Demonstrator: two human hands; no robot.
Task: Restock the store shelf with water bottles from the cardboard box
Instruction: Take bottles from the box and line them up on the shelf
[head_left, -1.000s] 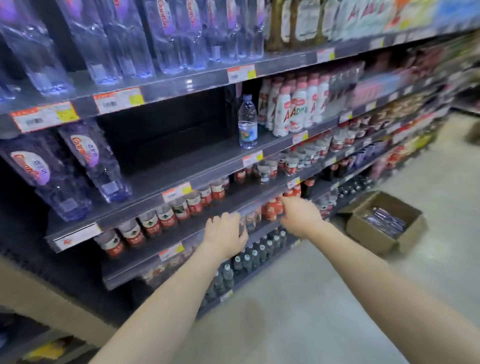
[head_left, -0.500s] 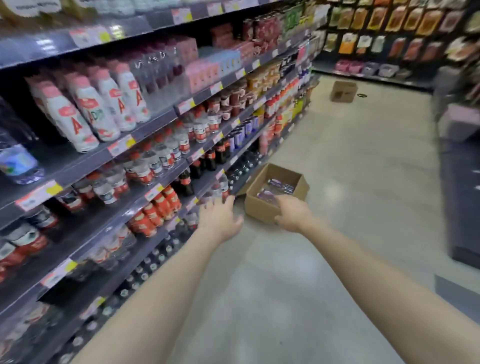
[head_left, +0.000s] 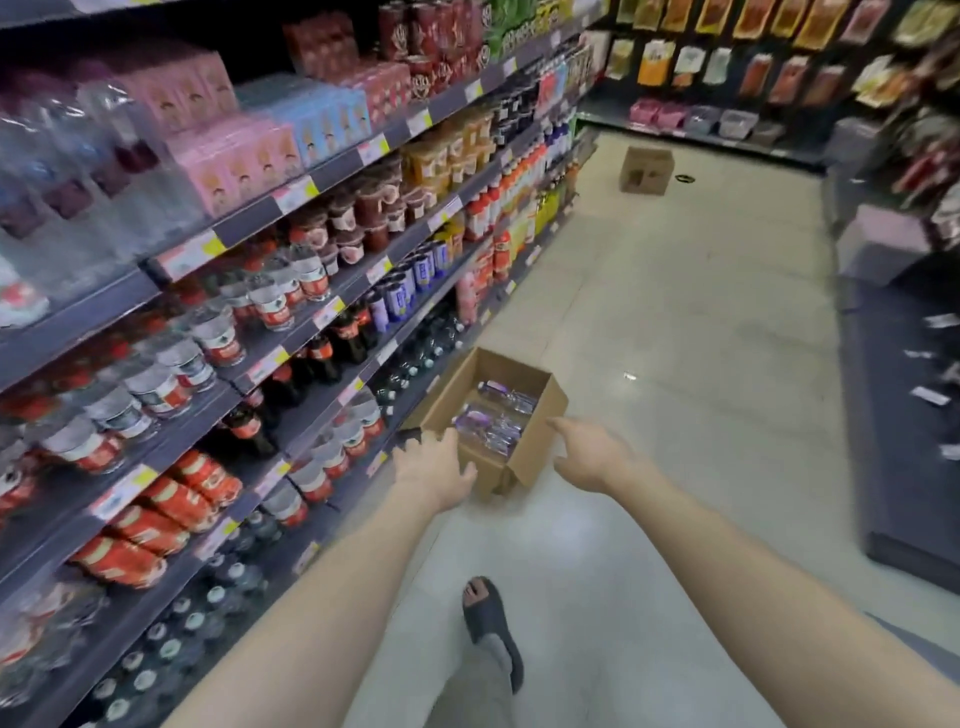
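An open cardboard box (head_left: 540, 452) stands on the floor against the foot of the shelving. Clear water bottles with purple labels (head_left: 493, 421) lie inside it. My left hand (head_left: 434, 467) is stretched out in front of the box's near left side, fingers apart, holding nothing. My right hand (head_left: 592, 454) reaches toward the box's right edge, fingers spread and empty. The store shelf (head_left: 270, 364) runs along the left, packed with bottled drinks.
A second closed cardboard box (head_left: 647, 170) sits far down the aisle. A dark display base (head_left: 904, 467) borders the aisle on the right. My foot in a dark sandal (head_left: 488, 618) steps on the pale tiled floor (head_left: 675, 338).
The view has swung right from the water shelf and down the aisle. Both empty hands left the shelf and now extend toward the box, which is closer.
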